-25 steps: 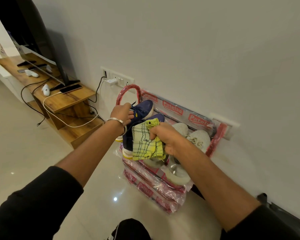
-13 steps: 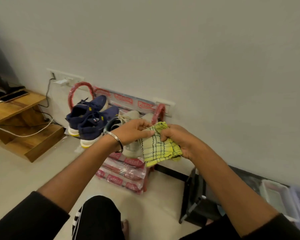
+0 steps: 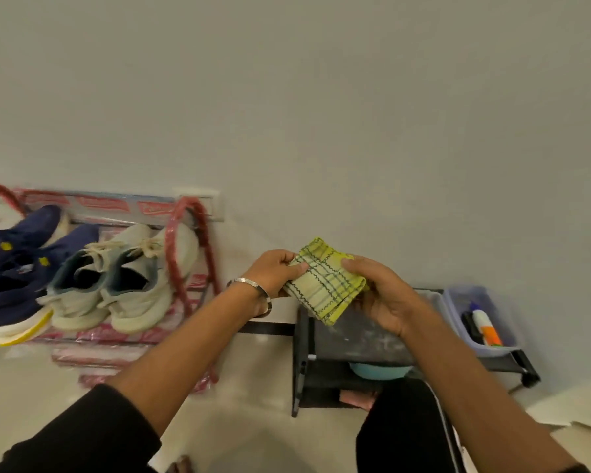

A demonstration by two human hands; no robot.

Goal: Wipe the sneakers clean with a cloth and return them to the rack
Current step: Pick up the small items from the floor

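In front of the wall, above a black low shelf (image 3: 355,339), one folded yellow checked cloth (image 3: 325,279) is pinched between left hand (image 3: 275,273) and right hand (image 3: 386,298), its long axis slanting from upper left to lower right. On the red rack (image 3: 185,254) at left: two white sneakers (image 3: 116,285), two navy sneakers (image 3: 17,261), toes toward the wall. Navy pair is cut off by the frame edge; rack is motion-blurred.

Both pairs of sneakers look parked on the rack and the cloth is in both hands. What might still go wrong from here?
The yellow cloth is pinched only at its edges by the left hand and right hand, so it might slip onto the dusty black shelf below. The white sneakers overhang the red rack front; a nudge may tip them off.
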